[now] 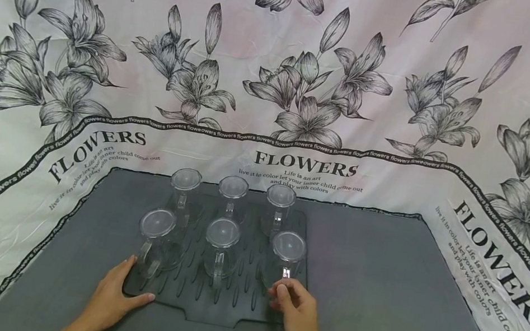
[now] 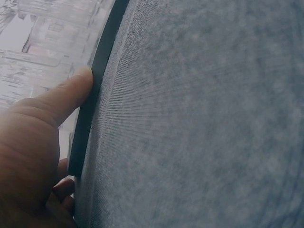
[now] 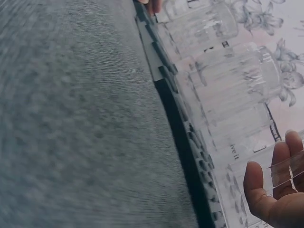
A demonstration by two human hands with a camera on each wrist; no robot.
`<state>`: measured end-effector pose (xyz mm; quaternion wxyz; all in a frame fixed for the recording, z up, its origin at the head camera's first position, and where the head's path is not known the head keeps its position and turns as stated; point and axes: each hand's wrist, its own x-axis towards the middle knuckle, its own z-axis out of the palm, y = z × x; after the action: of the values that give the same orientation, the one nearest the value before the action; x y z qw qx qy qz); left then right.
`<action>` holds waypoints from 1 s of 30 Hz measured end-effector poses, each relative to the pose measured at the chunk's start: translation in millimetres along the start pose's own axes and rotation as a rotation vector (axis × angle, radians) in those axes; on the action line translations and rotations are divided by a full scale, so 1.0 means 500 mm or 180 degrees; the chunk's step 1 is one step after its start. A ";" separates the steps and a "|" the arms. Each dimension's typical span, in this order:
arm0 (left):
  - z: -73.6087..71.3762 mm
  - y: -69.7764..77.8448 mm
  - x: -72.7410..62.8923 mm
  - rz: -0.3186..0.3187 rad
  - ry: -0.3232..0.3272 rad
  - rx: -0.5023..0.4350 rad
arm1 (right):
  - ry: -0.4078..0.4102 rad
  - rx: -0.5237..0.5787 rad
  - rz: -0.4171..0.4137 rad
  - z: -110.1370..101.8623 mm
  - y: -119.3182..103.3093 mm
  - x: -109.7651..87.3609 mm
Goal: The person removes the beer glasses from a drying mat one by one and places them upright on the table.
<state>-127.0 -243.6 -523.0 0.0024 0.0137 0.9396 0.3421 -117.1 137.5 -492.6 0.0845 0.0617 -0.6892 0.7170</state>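
Observation:
Clear glass mugs stand in two rows of three on a dark ridged drying mat (image 1: 210, 316), round closed ends up. My right hand (image 1: 296, 308) is at the front right mug (image 1: 289, 246), thumb and fingers pinching its handle. In the right wrist view, the clear handle crosses the fingers of the right hand (image 3: 280, 190). My left hand (image 1: 112, 291) rests at the mat's front left corner, beside the front left mug (image 1: 158, 224). In the left wrist view, the thumb of the left hand (image 2: 33, 128) lies along the mat's rim (image 2: 99, 61); its other fingers are partly hidden.
The front middle mug (image 1: 223, 233) stands between the two hands. Behind are the back left mug (image 1: 186, 180), back middle mug (image 1: 233, 187) and back right mug (image 1: 281, 196). A grey tabletop (image 1: 380, 283) lies under the mat, with a flower-printed cloth (image 1: 314, 104) hanging around it.

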 end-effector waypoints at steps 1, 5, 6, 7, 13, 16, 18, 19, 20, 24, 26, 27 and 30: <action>-0.001 0.001 -0.001 -0.0052 -0.0046 0.0008 | 0.0017 0.0001 -0.0017 0.000 -0.001 -0.001; -0.001 0.001 -0.001 -0.0111 -0.0079 0.0023 | 0.0056 -0.0045 -0.0127 -0.003 -0.012 -0.001; -0.001 0.000 -0.001 -0.0097 -0.0061 0.0029 | 0.0051 -0.0053 -0.0146 -0.005 -0.015 -0.001; 0.000 -0.002 -0.001 -0.0087 -0.0044 0.0037 | 0.0042 -0.0052 -0.0173 -0.006 -0.019 -0.001; 0.001 -0.005 -0.003 -0.0081 -0.0023 0.0063 | -0.0039 -0.0053 -0.0477 -0.017 -0.047 -0.001; 0.001 -0.006 -0.003 -0.0068 -0.0008 0.0058 | -0.0092 -0.0048 -0.0659 -0.024 -0.066 0.001; 0.002 -0.006 -0.002 -0.0039 0.0017 0.0057 | -0.0118 -0.0061 -0.0789 -0.030 -0.078 0.005; 0.002 -0.007 -0.002 -0.0021 0.0026 0.0051 | -0.0135 -0.0052 -0.0851 -0.033 -0.084 0.007; 0.001 -0.008 -0.002 0.0002 0.0043 0.0035 | -0.0148 -0.0049 -0.0917 -0.036 -0.089 0.009; -0.001 -0.009 0.000 0.0010 0.0018 -0.0010 | -0.0149 -0.0032 -0.1163 -0.047 -0.108 0.018; -0.002 -0.008 0.000 -0.0007 -0.0004 -0.0022 | -0.0086 -0.0060 -0.1233 -0.052 -0.118 0.022; -0.002 -0.007 0.000 -0.0010 -0.0009 -0.0017 | -0.0047 -0.0078 -0.1256 -0.054 -0.122 0.024; -0.003 -0.005 -0.004 -0.0020 -0.0019 0.0000 | 0.0079 -0.0143 -0.1295 -0.063 -0.134 0.030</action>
<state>-125.3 -246.5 -523.6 0.0063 0.0119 0.9396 0.3420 -117.3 172.1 -425.3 0.2374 0.1890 -0.6773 0.6703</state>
